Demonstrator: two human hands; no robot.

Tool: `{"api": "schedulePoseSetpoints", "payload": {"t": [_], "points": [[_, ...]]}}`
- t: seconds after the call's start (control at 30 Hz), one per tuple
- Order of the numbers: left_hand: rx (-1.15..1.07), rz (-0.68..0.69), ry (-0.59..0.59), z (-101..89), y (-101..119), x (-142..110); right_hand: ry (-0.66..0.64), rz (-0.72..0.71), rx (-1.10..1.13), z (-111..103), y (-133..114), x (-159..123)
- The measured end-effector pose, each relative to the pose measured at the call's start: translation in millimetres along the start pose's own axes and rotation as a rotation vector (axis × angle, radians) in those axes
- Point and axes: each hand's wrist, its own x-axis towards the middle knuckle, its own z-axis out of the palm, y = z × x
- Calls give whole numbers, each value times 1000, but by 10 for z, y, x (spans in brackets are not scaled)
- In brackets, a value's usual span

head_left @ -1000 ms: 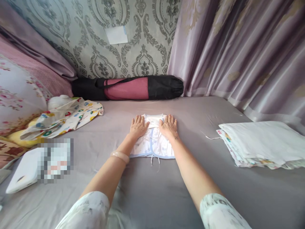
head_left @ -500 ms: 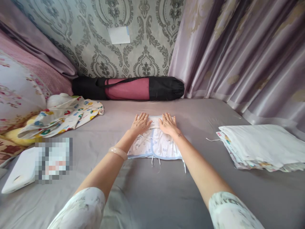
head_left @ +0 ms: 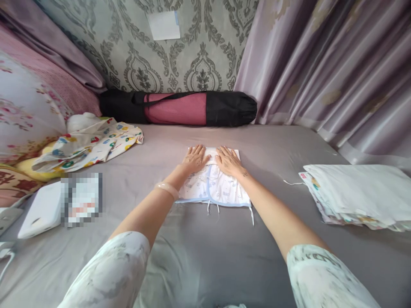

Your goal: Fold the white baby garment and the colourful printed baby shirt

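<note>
A small white baby garment (head_left: 214, 189) with pale blue trim and loose ties lies folded on the grey bed sheet (head_left: 205, 252). My left hand (head_left: 195, 158) rests flat on its far left part, fingers stretched out. My right hand (head_left: 228, 160) lies flat on its far right part, fingers spread. Both palms press on the cloth near its top edge. A pale bangle (head_left: 166, 188) sits on my left wrist.
A stack of folded white cloths (head_left: 356, 194) lies at the right. A colourful printed cloth (head_left: 93, 143) and pillows (head_left: 28, 111) are at the left, a white flat object (head_left: 43, 209) nearer. A rolled mat in a black bag (head_left: 180, 108) lies against the wall. Curtains (head_left: 321, 64) hang at right.
Both hands have slid closer together towards the middle of the garment's top. The garment's right side now lies wider and flatter. The view has tipped down slightly.
</note>
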Motion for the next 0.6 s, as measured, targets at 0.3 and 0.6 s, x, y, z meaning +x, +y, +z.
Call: {"api": "schedulePoseSetpoints", "payload": {"t": [0.3, 0.6], "points": [[48, 136, 26, -233, 88, -509, -5, -101, 51, -137, -188, -415], [-23, 243, -10, -95, 214, -1053, -46, -105, 22, -15, -470, -948]]}}
